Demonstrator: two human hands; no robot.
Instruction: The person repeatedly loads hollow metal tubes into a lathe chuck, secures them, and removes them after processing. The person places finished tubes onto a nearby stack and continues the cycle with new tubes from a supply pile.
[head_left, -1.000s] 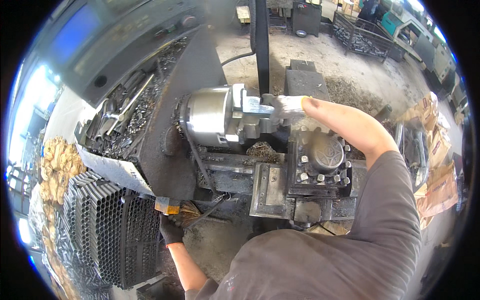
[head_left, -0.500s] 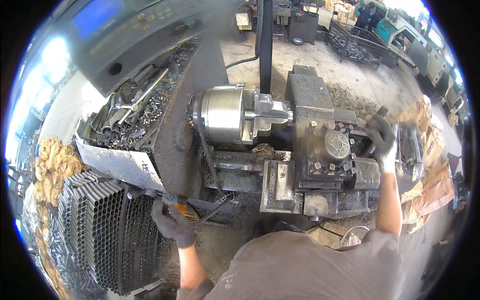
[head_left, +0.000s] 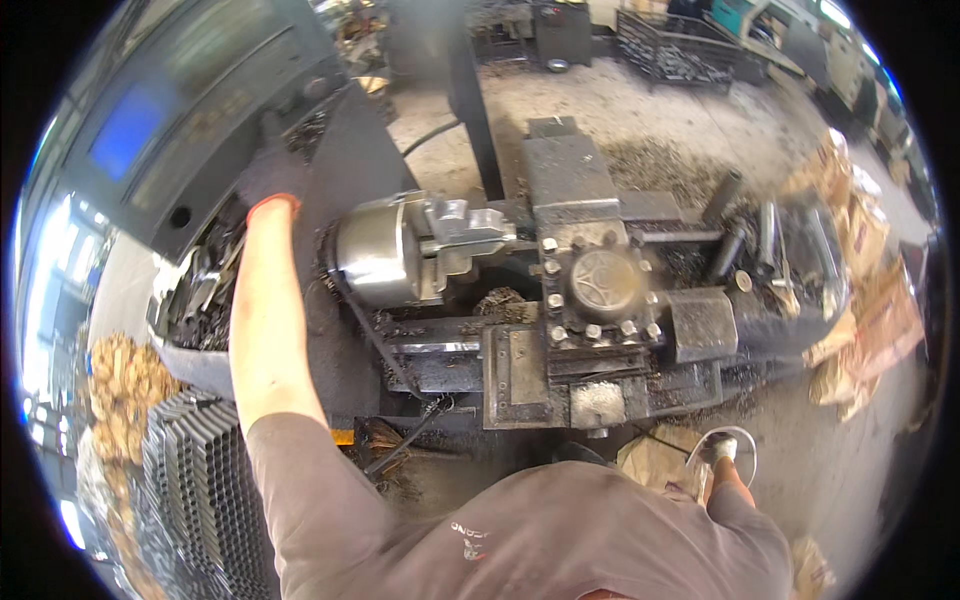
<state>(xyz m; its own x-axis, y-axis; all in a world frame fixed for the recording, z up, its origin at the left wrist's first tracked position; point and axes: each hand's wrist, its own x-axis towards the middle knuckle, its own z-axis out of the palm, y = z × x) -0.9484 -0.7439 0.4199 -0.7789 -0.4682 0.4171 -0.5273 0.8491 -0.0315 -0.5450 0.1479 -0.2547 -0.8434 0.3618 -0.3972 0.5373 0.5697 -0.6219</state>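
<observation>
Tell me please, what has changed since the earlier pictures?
The left grip moved from beside the stacked tubes forward, to beyond and left of the chuck. The right grip went from the chuck back, low at right. Whether either holds anything is unclear. The chuck and tool post stayed in place.

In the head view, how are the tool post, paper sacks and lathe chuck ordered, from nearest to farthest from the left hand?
From the left hand:
1. Lathe chuck, to its right
2. Tool post, beyond the chuck
3. Paper sacks, at the far right
</observation>
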